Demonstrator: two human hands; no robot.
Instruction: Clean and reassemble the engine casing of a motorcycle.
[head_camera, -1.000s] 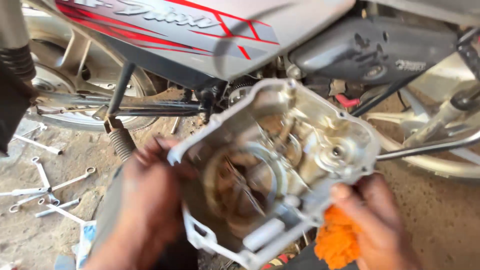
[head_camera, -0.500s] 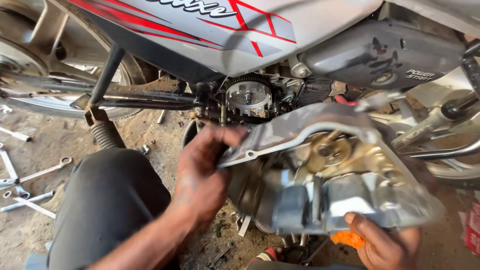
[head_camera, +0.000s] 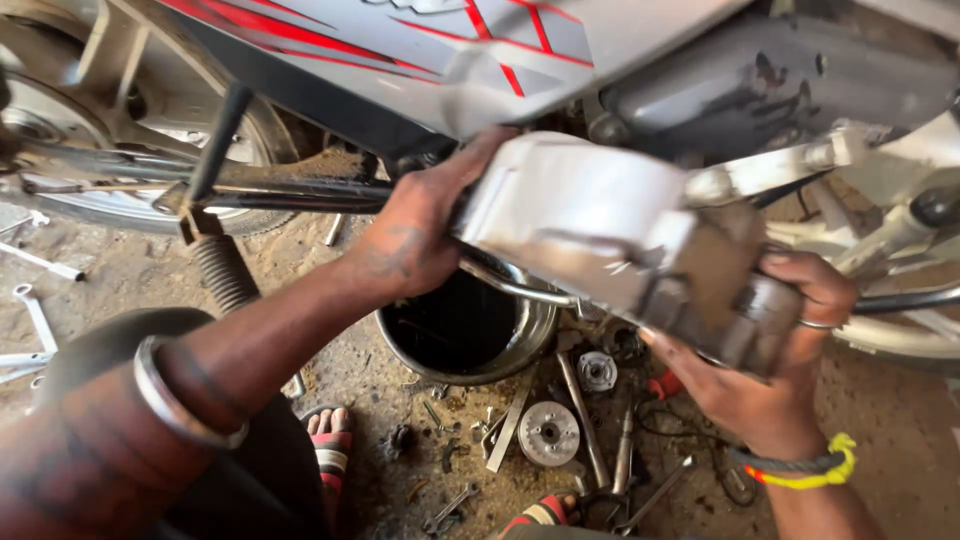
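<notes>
A dirt workshop floor (head_camera: 120, 280) is lying under a motorcycle (head_camera: 420, 50) with a grey body panel marked in red, its rear wheel (head_camera: 90, 130) showing at the upper left. The person is crouching beside the bike, a sandalled foot (head_camera: 330, 440) showing at the bottom.

Both hands are holding a silver metal engine cover (head_camera: 600, 220) up against the side of the motorcycle, just below the body panel. The left hand (head_camera: 410, 240) is gripping the cover's left end, fingers curled together over its upper edge and the thumb underneath; a metal bangle (head_camera: 180, 400) is circling that forearm. The right hand (head_camera: 770, 370) is supporting the cover's lower right corner from beneath, fingers wrapped up around the edge and clamped on it, with a ring on one finger and a yellow-and-grey wristband (head_camera: 810, 465) at the wrist.

Directly under the cover, a round steel bowl (head_camera: 465, 335) holding dark liquid is sitting on the ground. Just in front of it, loose parts are lying scattered: a small gear-like piece (head_camera: 597, 370), a round metal disc (head_camera: 548, 433), a long rod (head_camera: 580, 420) and several bolts and tools. A coil spring (head_camera: 220, 270) is hanging at the left beside a black bar (head_camera: 290, 195), and spanners (head_camera: 35, 320) are lying well apart at the far left edge.
</notes>
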